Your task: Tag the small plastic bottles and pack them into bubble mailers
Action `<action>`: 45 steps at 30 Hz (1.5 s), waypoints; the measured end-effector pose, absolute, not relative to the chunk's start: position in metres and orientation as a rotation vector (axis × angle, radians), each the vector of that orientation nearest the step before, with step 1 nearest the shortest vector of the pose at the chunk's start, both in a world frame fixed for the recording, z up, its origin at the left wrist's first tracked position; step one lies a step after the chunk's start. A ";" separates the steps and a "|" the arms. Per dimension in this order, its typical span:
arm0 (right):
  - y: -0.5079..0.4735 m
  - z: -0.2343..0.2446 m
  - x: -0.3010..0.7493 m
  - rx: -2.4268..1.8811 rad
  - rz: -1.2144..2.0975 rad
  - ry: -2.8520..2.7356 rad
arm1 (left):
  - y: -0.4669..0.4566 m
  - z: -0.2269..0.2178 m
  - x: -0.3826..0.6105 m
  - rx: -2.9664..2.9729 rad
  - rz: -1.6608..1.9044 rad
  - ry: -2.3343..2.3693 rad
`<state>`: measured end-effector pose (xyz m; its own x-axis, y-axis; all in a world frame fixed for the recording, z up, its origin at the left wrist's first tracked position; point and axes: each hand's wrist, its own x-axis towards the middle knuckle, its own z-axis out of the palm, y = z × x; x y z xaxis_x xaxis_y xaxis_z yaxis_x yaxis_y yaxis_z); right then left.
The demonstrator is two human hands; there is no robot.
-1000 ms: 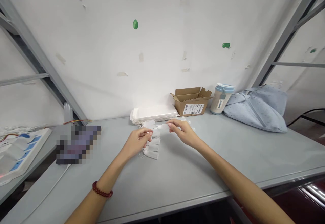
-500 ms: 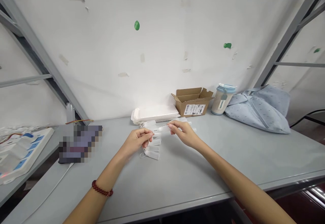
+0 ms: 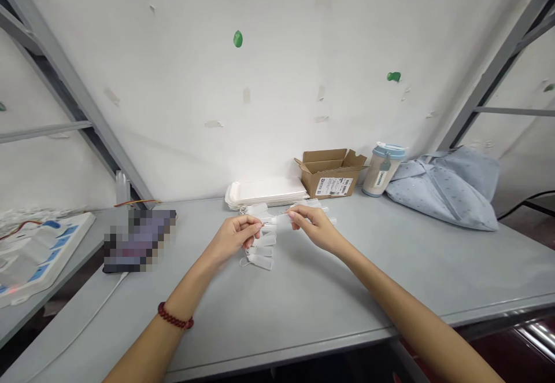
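My right hand (image 3: 310,221) is closed in a pinch on the right end of a small translucent white tube (image 3: 280,219), held level just above the table. Facing it, my left hand (image 3: 238,234) is also closed, its fingertips pinched by the tube's left end. A thin dark bit shows there, too small to name. Below and between the hands lie several similar white pieces with thin loops, such as the nearest looped piece (image 3: 261,262). A few more pieces (image 3: 312,203) lie behind my right hand, partly hidden by it.
Against the wall are a stack of white flat packets (image 3: 266,191), an open cardboard box (image 3: 332,175), a lidded cup (image 3: 383,169) and a blue cloth bag (image 3: 446,189). A blurred-out phone-like object (image 3: 141,241) with a cable lies left, near a white power strip (image 3: 47,256).
Both hands stay nearly in place with the tube between them. The view has shifted slightly, so the surroundings sit a little further right.
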<state>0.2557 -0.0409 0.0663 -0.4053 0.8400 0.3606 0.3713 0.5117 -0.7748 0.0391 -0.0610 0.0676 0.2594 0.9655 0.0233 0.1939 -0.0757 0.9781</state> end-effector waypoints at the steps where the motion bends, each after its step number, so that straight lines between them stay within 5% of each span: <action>1: -0.041 0.067 0.256 -0.988 0.787 -1.989 | -0.061 0.068 0.039 1.503 0.949 1.132; 45: -0.042 0.053 0.244 -1.014 0.857 -1.949 | -0.062 0.062 0.045 1.502 0.960 1.207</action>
<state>0.2436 -0.0425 0.0528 -0.3925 0.8637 0.3161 0.3507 0.4582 -0.8167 0.0446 -0.0621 0.0618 0.2049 0.9787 0.0134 0.2335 -0.0622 0.9704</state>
